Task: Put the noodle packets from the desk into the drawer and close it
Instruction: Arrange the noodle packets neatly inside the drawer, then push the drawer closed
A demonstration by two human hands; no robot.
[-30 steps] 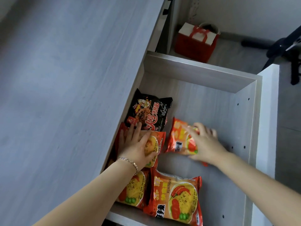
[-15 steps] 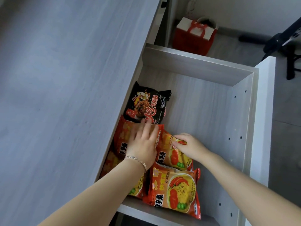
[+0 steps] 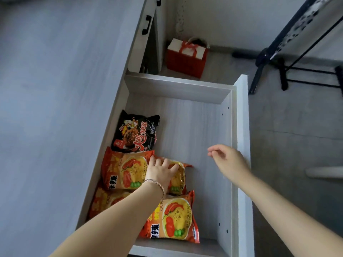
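Inside the open drawer (image 3: 225,138), the left hand (image 3: 160,172) presses flat on an orange packet (image 3: 179,179), seemingly ungripped, while the right hand (image 3: 229,161) hovers loosely open, empty.

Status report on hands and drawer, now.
Left hand flat on orange noodle packet; right hand empty, open. Pale wooden drawer open. Nothing blocking.

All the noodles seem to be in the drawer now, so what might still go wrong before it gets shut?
1. The left hand lies on an orange packet inside the drawer; pushing the drawer shut before it is out could pinch it against the desk.
2. The orange packets overlap in a loose pile near the desk edge; if they ride up, one might catch as the drawer slides in.
3. The right hand hovers empty by the drawer's front panel; a hard shove might slide the black packet.
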